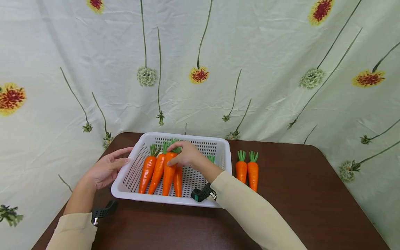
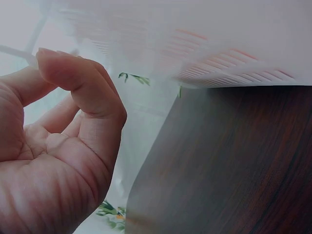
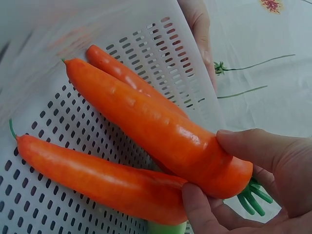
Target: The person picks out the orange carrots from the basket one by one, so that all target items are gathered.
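Observation:
My right hand (image 1: 184, 153) reaches over a white perforated plastic basket (image 1: 142, 196) and holds a carrot (image 1: 168, 175) near its leafy green top. In the right wrist view thumb and fingers grip the thick end of this carrot (image 3: 161, 124). It lies among other orange carrots (image 1: 147, 173) in the basket's left half, tips toward me. Another carrot (image 3: 102, 183) lies close beside it, touched by a fingertip. My left hand (image 1: 107, 169) is at the basket's left rim, thumb and forefinger bent around the edge; the left wrist view shows its curled fingers (image 2: 100, 92).
Two carrots (image 1: 253, 172) lie side by side on the dark brown table (image 1: 297, 194), right of the basket. Green leaves (image 1: 211, 158) show inside the basket beyond my right forearm. A flowered white cloth (image 1: 268, 86) hangs behind the table.

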`<state>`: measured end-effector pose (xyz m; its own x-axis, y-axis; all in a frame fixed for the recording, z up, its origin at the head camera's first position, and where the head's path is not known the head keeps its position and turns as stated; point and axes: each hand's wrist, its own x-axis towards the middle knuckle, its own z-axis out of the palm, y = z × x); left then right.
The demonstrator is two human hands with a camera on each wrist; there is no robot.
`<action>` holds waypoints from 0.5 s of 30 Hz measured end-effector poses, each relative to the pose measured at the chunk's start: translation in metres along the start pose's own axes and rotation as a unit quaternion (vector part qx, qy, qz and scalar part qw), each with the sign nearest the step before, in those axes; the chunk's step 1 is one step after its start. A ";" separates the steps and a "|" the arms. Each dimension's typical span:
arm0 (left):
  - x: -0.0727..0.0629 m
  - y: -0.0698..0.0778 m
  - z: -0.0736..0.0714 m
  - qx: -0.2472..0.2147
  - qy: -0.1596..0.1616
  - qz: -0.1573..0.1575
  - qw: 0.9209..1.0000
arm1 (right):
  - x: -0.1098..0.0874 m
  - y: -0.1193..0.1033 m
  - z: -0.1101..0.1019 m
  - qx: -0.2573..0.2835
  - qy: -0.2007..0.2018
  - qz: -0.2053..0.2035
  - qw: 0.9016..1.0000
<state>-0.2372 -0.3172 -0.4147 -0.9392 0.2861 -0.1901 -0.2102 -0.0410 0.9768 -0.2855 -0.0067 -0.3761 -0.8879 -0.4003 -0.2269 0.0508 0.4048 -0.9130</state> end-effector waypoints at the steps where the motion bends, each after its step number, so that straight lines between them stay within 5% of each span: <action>1: 0.000 0.000 0.000 -0.001 0.000 0.000 1.000 | 0.000 0.000 0.000 0.004 0.000 0.000 1.000; 15: 0.001 -0.003 -0.001 -0.008 -0.006 0.005 1.000 | -0.001 0.004 -0.003 0.046 -0.006 0.001 0.999</action>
<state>-0.2376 -0.3177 -0.4175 -0.9378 0.2972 -0.1793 -0.2056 -0.0593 0.9768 -0.2863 -0.0022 -0.3782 -0.8824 -0.4089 -0.2328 0.0951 0.3297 -0.9393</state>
